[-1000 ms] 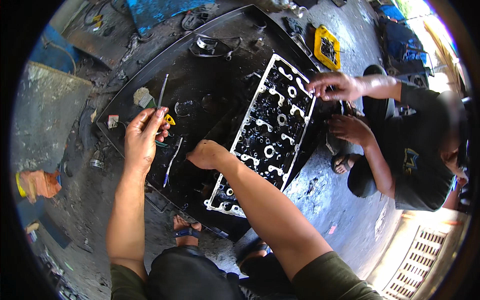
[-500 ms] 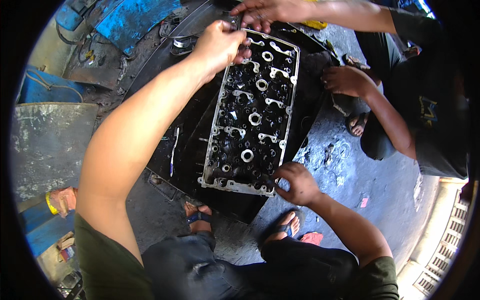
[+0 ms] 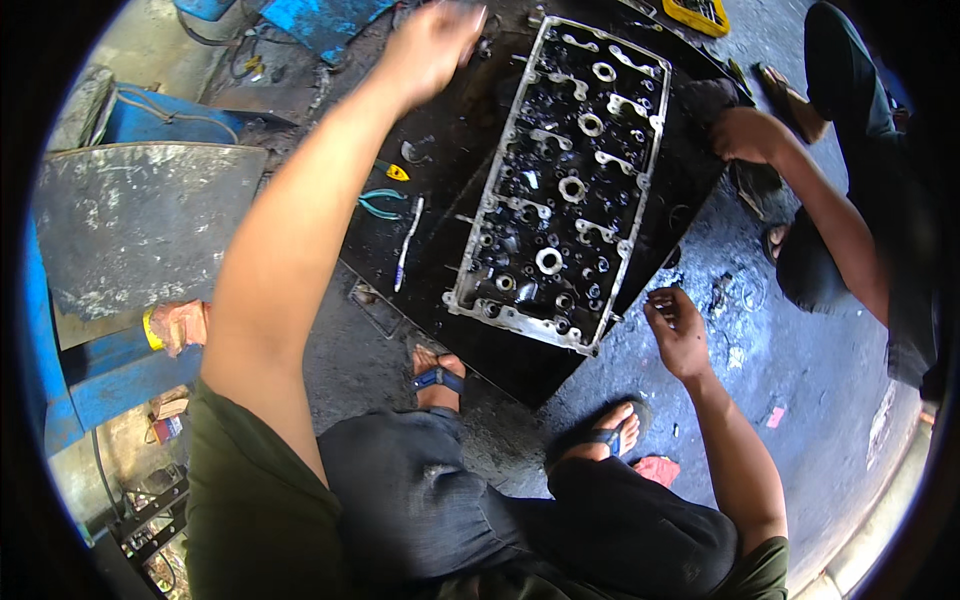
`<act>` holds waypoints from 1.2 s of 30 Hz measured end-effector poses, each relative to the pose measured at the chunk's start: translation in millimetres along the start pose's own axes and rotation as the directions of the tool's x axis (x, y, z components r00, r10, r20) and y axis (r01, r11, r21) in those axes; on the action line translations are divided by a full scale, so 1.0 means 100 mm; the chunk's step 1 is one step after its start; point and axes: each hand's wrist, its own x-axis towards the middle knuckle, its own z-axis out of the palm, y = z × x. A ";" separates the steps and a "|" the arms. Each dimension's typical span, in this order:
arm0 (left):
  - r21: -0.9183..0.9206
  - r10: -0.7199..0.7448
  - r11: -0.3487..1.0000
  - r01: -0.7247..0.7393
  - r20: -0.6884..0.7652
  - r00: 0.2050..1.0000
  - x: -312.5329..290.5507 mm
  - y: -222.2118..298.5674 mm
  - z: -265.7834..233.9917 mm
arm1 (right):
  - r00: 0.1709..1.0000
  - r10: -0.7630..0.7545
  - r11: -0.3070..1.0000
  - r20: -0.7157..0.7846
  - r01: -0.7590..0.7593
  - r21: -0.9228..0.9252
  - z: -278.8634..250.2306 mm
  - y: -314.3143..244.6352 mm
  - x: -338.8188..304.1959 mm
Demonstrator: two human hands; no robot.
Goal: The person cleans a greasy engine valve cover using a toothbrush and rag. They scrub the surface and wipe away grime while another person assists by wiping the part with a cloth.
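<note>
An oily metal engine cylinder head point(image 3: 572, 189) lies lengthwise on a dark board point(image 3: 430, 270). My left hand point(image 3: 430, 50) is raised past its far left corner, near the top edge of the picture. Motion smears its fingers, so whether it holds anything is unclear. My right hand point(image 3: 682, 340) hovers off the near right corner of the cylinder head, not touching it. Its fingers are loosely bent and apart, with nothing seen in them. Left of the cylinder head lie a white and purple toothbrush point(image 3: 409, 245) and pliers with teal handles point(image 3: 381, 205).
At the right, a co-worker's hand point(image 3: 750, 134) rests by a dark cloth point(image 3: 706, 101) at the board's edge. A yellow tray point(image 3: 697, 17) stands at the far right. A yellow-tipped tool point(image 3: 395, 172) lies near the pliers. My sandalled feet are close to the board's near edge.
My left hand has left the cylinder head's far left corner, and my right hand has left its near right corner. The co-worker's far hand is out of view. The whole view has shifted.
</note>
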 end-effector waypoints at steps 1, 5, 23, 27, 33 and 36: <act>0.198 -0.064 0.978 0.071 -0.044 0.997 -0.32 -0.30 0.03 | 0.999 0.051 0.999 0.011 -0.051 -0.001 -0.03 0.06 0.03; 0.586 -0.486 0.724 0.365 0.057 0.872 -1.55 -1.27 0.09 | 0.997 0.055 0.996 -0.045 -0.052 0.067 -0.09 0.39 0.15; 0.472 -0.680 0.499 0.727 -0.307 0.666 -1.37 -1.95 0.15 | 0.951 0.271 0.962 -0.148 -0.265 0.064 -0.48 0.92 -0.04; 0.630 -0.535 0.572 0.526 -0.199 0.821 -1.53 -2.09 0.05 | 0.947 0.264 0.964 -0.180 -0.254 0.079 -0.58 1.08 -0.14; 0.629 -0.464 0.618 0.471 -0.191 0.865 -1.59 -2.03 0.18 | 0.963 0.225 0.974 -0.146 -0.223 0.033 -0.60 1.32 -0.10; 0.701 -0.602 0.525 0.484 -0.096 0.793 -1.45 -1.84 0.38 | 0.976 0.186 0.978 -0.112 -0.195 -0.070 -0.56 1.23 -0.07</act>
